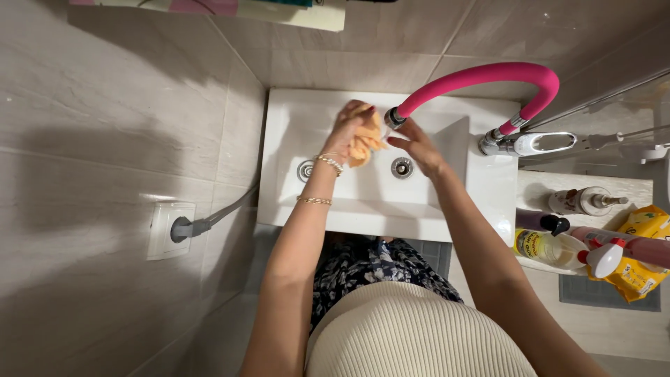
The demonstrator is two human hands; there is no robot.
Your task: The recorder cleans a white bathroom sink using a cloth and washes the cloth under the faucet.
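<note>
Left grip (351, 126) around orange cloth (366, 143)

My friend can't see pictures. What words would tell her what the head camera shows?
Seen from above, a person's left hand holds an orange cloth over a white sink, while the right hand reaches under the nozzle of a bendy pink faucet. Spray bottles and a yellow packet sit on the right.

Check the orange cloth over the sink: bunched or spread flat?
Bunched. The orange cloth is crumpled in the left hand beside the pink faucet's spout; the right hand is open.
</note>
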